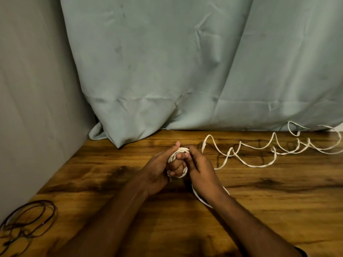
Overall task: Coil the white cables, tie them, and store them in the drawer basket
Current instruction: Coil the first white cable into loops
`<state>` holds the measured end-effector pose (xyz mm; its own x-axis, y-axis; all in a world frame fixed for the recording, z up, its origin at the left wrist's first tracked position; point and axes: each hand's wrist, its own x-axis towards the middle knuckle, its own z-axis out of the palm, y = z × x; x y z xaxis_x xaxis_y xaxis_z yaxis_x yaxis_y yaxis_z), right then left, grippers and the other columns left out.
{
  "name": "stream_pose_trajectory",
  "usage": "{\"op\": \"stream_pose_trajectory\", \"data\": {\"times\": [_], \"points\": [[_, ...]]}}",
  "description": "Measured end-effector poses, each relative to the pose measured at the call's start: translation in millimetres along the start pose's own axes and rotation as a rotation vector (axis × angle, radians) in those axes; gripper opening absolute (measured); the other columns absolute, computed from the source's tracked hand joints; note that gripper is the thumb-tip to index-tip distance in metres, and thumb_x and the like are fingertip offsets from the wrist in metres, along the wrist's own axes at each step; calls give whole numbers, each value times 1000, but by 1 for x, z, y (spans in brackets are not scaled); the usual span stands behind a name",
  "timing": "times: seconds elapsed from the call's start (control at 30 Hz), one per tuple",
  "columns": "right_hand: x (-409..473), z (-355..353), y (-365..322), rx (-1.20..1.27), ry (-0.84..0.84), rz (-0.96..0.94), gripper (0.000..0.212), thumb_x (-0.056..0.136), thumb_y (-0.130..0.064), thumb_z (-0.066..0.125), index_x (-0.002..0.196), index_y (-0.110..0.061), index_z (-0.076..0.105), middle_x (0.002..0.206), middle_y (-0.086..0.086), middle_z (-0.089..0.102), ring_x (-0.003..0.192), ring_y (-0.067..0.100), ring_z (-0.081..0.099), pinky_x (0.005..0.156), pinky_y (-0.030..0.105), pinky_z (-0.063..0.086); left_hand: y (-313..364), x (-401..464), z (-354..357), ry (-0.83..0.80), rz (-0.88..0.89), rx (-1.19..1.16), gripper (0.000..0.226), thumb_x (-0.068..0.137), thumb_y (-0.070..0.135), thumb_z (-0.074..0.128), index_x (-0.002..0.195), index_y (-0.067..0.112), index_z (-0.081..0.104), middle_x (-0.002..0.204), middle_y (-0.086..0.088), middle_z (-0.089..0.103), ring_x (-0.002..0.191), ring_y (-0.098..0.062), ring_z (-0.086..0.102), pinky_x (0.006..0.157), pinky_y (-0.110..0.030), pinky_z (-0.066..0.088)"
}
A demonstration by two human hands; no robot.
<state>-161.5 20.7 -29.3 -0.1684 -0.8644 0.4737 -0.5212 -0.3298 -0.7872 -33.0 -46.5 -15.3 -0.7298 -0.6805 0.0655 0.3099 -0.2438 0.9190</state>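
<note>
Wooden table (259, 201): both hands' grips clamp white cable coil (181, 151), hiding most

The wooden table (259, 210) has a brown top with dark grain stains. On its right far part a loose white cable (274, 149) lies in several open loops, reaching to the right edge of view. At the near left corner a coil of thin dark cable (27, 221) lies flat. The lower hem of a grey-green curtain (118, 138) rests on the far edge.
</note>
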Motion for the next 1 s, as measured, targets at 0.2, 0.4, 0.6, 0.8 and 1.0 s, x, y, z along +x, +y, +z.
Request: {"op": "stream_pose_trajectory", "data": {"times": [0.2,0.4,0.6,0.8,1.0], "points": [[-2,1,-3,26,-17,63,34,108,-24,54,142,-32,56,109,-9,74,82,15,75,72,43,64,5,0,-5,15,33,-82,49,98,52,47,80,9,63,48,5,21,47,-11,27,60,-34,31],[2,-4,-4,150,-21,135,36,103,-8,61,131,-29,64,104,-4,78,75,18,77,63,41,64,9,1,-3,-51,20,-130,74,100,59,32,122,-5,62,56,0,23,49,-14,31,61,-40,42],[-1,-1,-4,8,-75,213,49,98,-23,71,141,-41,57,103,-15,76,94,7,73,87,38,63,19,2,-6,63,152,-298,58,105,42,31,124,-6,59,55,5,36,41,-7,33,50,-28,49],[-6,0,-12,-290,-263,146,32,104,-25,62,131,-39,67,119,-16,73,109,3,65,96,37,58,24,8,-17,187,273,-362,51,107,35,29,121,-7,55,61,6,52,36,-4,32,42,-15,29],[-5,-7,-13,-481,-338,-39,28,107,-27,54,130,-36,67,116,-11,73,105,7,64,89,35,55,25,13,-28,297,363,-358,48,107,32,30,113,-7,56,64,1,62,32,-5,34,39,-14,28]]}}
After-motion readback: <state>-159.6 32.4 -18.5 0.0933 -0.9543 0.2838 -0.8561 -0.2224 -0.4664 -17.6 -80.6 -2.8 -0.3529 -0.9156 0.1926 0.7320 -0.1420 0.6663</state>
